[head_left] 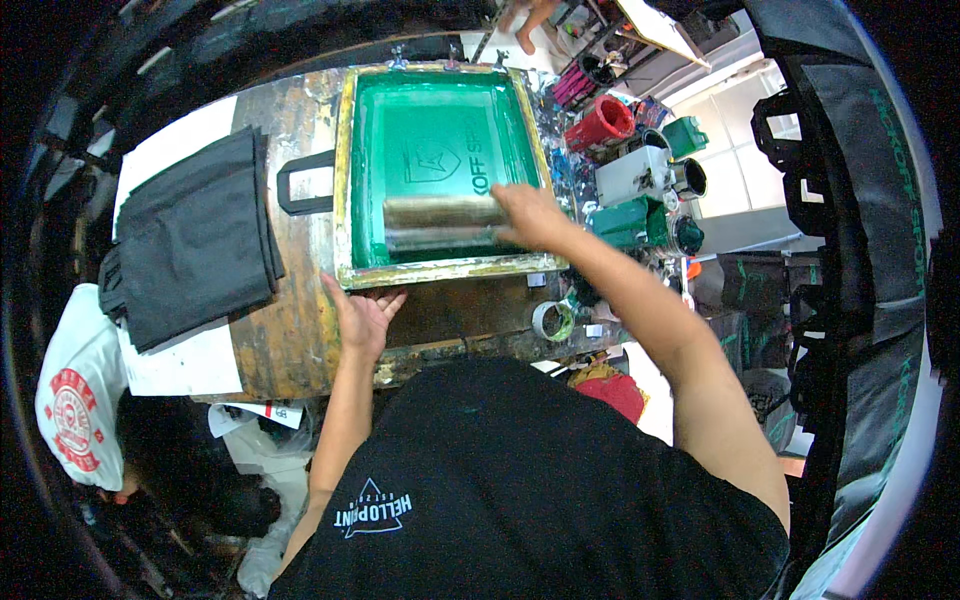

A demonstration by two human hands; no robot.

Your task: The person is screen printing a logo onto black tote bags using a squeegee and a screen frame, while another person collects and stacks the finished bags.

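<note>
A screen printing frame [345, 185] with green mesh lies on the worktable, a shield design and lettering showing in the mesh. My right hand [535, 215] is closed on the right end of a squeegee [440, 222], which lies across the lower part of the mesh and is smeared by motion. At the frame's near left corner, my left hand [365, 318] is palm up with its fingers apart, close under the near edge; whether it bears any weight is unclear. A black bag handle [290, 187] sticks out from under the frame's left side.
Folded black bags [200, 235] are stacked on the left of the paint-stained table [290, 340]. A tape roll [553, 321] lies near the right corner. Beyond stand a red bucket [605, 122] and a green container [630, 222]. Black printed bags [850, 290] hang at far right.
</note>
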